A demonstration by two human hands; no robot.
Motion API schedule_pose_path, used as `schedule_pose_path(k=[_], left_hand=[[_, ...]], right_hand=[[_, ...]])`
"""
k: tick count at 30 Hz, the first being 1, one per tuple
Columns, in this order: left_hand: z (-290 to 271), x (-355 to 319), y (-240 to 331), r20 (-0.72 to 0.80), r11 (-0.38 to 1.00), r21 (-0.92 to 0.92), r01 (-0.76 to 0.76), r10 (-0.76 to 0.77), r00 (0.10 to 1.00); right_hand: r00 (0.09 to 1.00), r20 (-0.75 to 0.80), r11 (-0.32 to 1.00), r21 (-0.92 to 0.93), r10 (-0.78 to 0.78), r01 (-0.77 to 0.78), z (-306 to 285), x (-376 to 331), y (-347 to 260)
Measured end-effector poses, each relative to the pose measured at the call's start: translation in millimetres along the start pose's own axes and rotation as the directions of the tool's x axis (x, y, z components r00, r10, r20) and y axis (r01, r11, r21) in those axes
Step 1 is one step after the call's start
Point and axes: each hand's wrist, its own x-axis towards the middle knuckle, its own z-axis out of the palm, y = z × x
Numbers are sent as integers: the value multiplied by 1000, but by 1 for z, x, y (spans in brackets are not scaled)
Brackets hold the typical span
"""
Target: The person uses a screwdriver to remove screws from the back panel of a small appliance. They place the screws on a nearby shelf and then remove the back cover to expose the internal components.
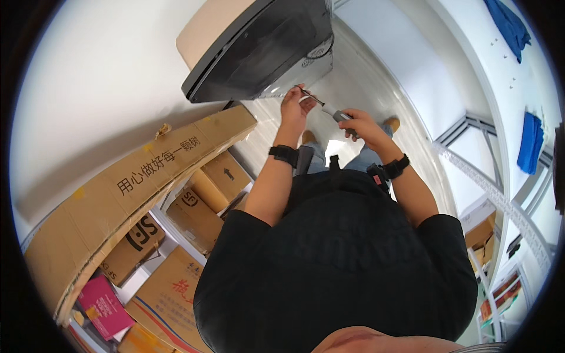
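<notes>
My left hand (292,110) is closed, its fingertips pinching a thin dark rod (312,96) that slants down toward my right hand. In my right hand (365,126) is a grey tool handle (341,117), wrapped by the fingers. The tool's front end points at the rod's lower tip; whether they touch I cannot tell. Just beyond my left hand stands a large black appliance-like unit (265,47) with a beige outer side. A dark cable (322,52) loops at its lower right. Each wrist wears a black band.
To the left, a long cardboard box (147,159) rests above several stacked cartons (191,217). A magenta box (106,306) lies at the lower left. White shelving (500,176) with metal frames runs along the right, with blue cloth (530,141) on it. Pale floor (353,65) lies between.
</notes>
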Motion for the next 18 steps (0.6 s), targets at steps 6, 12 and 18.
schedule_pose_path(k=[6, 12, 18], left_hand=[[-105, 7, 36, -43, 997, 55, 61, -58, 997], [-133, 24, 55, -78, 996, 91, 24, -17, 997], [-144, 38, 60, -55, 992, 127, 10, -3, 998]], right_hand=[[997, -37, 975, 217, 63, -53, 97, 35, 42], [990, -136, 958, 285, 47, -7, 144, 51, 55], [986, -154, 943, 334, 60, -5, 157, 60, 63]])
